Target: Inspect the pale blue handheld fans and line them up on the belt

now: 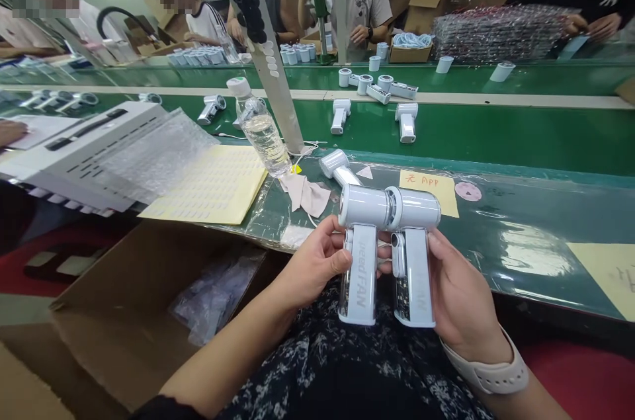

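Note:
Two white handheld fans are held side by side above my lap, their round heads touching. My left hand grips the left fan, which has "FAN" lettering on its handle. Wrapped round the handle of the right fan is my right hand, with a pale watch band on its wrist. Some fingertips show between the two handles. Just behind them, a third white fan lies on the bench edge, near a crumpled pale cloth.
A liquid-filled bottle stands by a metal post. Yellow sticker sheets lie at left. Below is a cardboard box holding plastic bags. More fans rest on the green conveyor. Several people sit across it.

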Action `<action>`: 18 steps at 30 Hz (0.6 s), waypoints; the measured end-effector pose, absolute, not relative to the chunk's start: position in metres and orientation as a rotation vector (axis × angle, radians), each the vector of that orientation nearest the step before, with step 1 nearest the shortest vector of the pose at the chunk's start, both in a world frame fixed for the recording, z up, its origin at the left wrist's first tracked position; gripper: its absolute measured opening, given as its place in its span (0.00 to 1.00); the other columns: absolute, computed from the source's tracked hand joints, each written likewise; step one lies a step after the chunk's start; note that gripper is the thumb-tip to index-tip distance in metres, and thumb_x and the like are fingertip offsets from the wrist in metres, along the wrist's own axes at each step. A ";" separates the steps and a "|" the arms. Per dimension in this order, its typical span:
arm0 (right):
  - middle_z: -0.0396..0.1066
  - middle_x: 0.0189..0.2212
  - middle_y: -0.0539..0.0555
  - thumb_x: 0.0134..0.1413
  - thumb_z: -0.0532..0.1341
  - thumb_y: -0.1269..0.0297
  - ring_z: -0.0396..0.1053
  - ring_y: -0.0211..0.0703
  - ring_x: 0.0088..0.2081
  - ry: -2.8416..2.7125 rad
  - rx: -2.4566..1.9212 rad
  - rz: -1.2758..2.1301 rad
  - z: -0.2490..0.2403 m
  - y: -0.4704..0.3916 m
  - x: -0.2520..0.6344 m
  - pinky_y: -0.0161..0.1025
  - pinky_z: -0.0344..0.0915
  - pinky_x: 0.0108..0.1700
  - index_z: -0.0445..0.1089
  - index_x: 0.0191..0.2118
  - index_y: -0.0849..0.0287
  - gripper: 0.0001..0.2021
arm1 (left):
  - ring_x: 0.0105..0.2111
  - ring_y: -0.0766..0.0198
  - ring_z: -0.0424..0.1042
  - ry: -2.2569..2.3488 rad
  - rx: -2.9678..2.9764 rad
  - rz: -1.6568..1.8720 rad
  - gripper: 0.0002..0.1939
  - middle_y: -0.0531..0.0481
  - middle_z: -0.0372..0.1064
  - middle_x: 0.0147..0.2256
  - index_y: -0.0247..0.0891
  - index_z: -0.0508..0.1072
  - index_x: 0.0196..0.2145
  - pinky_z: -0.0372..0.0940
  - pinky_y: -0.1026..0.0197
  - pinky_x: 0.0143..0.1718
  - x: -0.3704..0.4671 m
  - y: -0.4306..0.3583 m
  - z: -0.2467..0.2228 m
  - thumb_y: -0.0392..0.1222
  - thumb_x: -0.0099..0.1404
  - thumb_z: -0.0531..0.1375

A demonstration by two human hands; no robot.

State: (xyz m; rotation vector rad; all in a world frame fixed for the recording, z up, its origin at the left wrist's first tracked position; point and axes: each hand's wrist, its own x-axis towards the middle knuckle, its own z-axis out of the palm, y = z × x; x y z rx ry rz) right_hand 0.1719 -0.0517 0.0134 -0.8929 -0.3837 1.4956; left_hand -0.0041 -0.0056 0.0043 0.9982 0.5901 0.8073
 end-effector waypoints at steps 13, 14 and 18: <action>0.74 0.54 0.51 0.52 0.70 0.59 0.58 0.60 0.65 -1.441 -0.796 0.867 0.007 -0.073 0.192 0.64 0.50 0.66 0.68 0.54 0.43 0.24 | 0.56 0.51 0.70 0.535 1.971 0.971 0.14 0.44 0.77 0.48 0.46 0.80 0.43 0.35 0.41 0.68 -0.020 -0.005 0.035 0.33 0.63 0.61; 0.74 0.55 0.51 0.52 0.69 0.58 0.57 0.60 0.65 -1.456 -0.787 0.867 0.008 -0.072 0.193 0.64 0.50 0.66 0.68 0.55 0.43 0.24 | 0.56 0.51 0.71 0.543 1.990 0.972 0.14 0.44 0.78 0.47 0.46 0.80 0.43 0.35 0.42 0.68 -0.020 -0.005 0.037 0.33 0.62 0.62; 0.73 0.56 0.52 0.55 0.68 0.58 0.61 0.60 0.63 -1.472 -0.763 0.920 0.004 -0.066 0.192 0.63 0.56 0.63 0.67 0.57 0.42 0.24 | 0.54 0.50 0.72 0.588 2.037 0.965 0.12 0.45 0.78 0.45 0.46 0.81 0.41 0.34 0.39 0.68 -0.017 -0.004 0.035 0.34 0.61 0.62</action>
